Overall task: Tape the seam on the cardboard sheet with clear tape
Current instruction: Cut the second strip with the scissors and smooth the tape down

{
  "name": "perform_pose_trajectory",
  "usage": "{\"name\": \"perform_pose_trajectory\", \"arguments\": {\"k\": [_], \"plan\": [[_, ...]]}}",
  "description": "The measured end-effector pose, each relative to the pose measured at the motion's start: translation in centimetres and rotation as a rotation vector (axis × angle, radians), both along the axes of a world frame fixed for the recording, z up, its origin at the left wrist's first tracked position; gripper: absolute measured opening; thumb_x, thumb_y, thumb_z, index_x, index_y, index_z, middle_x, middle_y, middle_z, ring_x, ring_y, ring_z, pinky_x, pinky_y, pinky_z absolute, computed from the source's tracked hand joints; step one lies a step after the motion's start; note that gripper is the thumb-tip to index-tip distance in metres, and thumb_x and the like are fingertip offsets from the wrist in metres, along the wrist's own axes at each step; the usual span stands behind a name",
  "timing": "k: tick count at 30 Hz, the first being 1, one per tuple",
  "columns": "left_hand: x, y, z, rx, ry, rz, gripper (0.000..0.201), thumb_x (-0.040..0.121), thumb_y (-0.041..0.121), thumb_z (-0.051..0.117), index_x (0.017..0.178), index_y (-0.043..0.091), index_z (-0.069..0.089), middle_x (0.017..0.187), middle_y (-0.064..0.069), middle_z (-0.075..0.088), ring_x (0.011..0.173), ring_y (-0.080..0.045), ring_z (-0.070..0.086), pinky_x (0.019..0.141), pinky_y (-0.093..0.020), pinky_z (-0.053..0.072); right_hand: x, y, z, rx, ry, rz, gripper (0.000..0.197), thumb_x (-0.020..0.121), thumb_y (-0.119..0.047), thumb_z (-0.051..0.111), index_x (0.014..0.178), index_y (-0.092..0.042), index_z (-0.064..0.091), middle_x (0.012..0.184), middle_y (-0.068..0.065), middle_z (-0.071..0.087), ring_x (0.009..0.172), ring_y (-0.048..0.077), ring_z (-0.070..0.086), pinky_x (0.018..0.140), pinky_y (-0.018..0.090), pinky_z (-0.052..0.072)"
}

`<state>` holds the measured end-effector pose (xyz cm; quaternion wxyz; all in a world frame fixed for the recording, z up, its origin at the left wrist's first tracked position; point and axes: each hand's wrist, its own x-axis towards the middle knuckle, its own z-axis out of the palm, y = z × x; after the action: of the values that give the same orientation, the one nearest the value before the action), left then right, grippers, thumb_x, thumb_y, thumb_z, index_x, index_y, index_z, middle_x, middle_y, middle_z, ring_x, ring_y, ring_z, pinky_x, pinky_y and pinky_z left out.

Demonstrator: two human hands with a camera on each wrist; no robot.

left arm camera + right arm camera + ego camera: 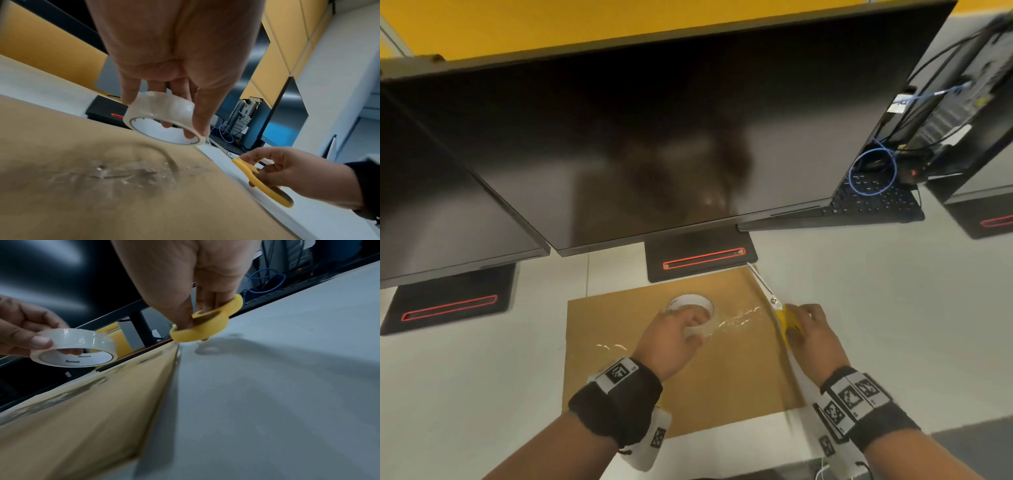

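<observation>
A brown cardboard sheet (722, 383) lies flat on the white desk, with a wrinkled strip of clear tape (739, 317) stuck across its middle. My left hand (674, 337) grips a roll of clear tape (693, 305) just above the sheet; the roll (162, 118) shows between thumb and fingers, and again in the right wrist view (76, 348). My right hand (813, 332) holds yellow-handled scissors (784, 317) at the sheet's right edge, fingers through the handle loops (203, 326), blades pointing away toward the monitor base.
A large dark monitor (654, 130) overhangs the desk, its black base (702, 257) touching the sheet's far edge. A second monitor (441, 212) stands at left. A keyboard (876, 202), blue cable (873, 171) and computer tower (962, 92) sit at far right.
</observation>
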<state>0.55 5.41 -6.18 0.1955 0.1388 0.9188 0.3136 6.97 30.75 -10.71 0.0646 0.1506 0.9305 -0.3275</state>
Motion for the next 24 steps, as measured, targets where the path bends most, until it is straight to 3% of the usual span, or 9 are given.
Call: {"name": "perform_pose_trajectory", "arguments": {"k": [2,6,14,18,24], "plan": [[0.0,1.4,-0.2,0.020,-0.002,-0.033,0.022,0.084,0.020,0.067,0.106,0.025,0.066,0.100,0.013,0.062,0.101,-0.008,0.056,0.094,-0.024,0.043,0.0,0.9,-0.1,0.047,-0.013,-0.024,0.044,0.088,-0.004,0.053,0.131,-0.011,0.050,0.124,0.012,0.046,0.085,0.033,0.062,0.076,0.034,0.050],[-0.1,4.5,-1.0,0.034,0.001,-0.143,0.015,0.083,0.020,0.066,0.098,0.021,0.063,0.102,0.010,0.053,0.103,-0.013,0.053,0.090,-0.025,0.043,0.1,2.2,-0.1,0.077,-0.054,-0.052,0.045,0.092,-0.009,0.049,0.137,-0.011,0.043,0.122,0.011,0.046,0.086,0.032,0.061,0.076,0.034,0.050],[-0.3,11.1,-1.5,-0.049,0.141,-0.348,0.019,0.084,0.024,0.060,0.102,0.020,0.062,0.104,0.004,0.063,0.105,-0.019,0.046,0.091,-0.030,0.039,0.0,4.2,-0.2,0.155,-0.083,-0.081,0.030,0.093,-0.012,0.047,0.123,-0.010,0.050,0.116,0.012,0.048,0.084,0.035,0.059,0.064,0.035,0.046],[0.0,13.9,-2.3,-0.071,0.116,-0.426,0.019,0.087,0.019,0.058,0.106,0.015,0.061,0.106,-0.003,0.061,0.110,-0.024,0.046,0.087,-0.032,0.040,0.2,5.3,-0.5,0.201,-0.099,-0.081,0.024,0.092,-0.012,0.045,0.116,-0.008,0.051,0.106,0.011,0.048,0.076,0.031,0.055,0.058,0.033,0.041],[-0.1,16.0,-3.1,-0.158,0.130,-0.523,0.022,0.091,0.011,0.051,0.112,0.013,0.057,0.118,-0.004,0.055,0.116,-0.023,0.042,0.090,-0.032,0.039,0.4,6.3,-0.6,0.254,-0.118,-0.096,0.023,0.091,-0.014,0.046,0.113,-0.009,0.050,0.104,0.011,0.048,0.084,0.033,0.056,0.058,0.033,0.040]]}}
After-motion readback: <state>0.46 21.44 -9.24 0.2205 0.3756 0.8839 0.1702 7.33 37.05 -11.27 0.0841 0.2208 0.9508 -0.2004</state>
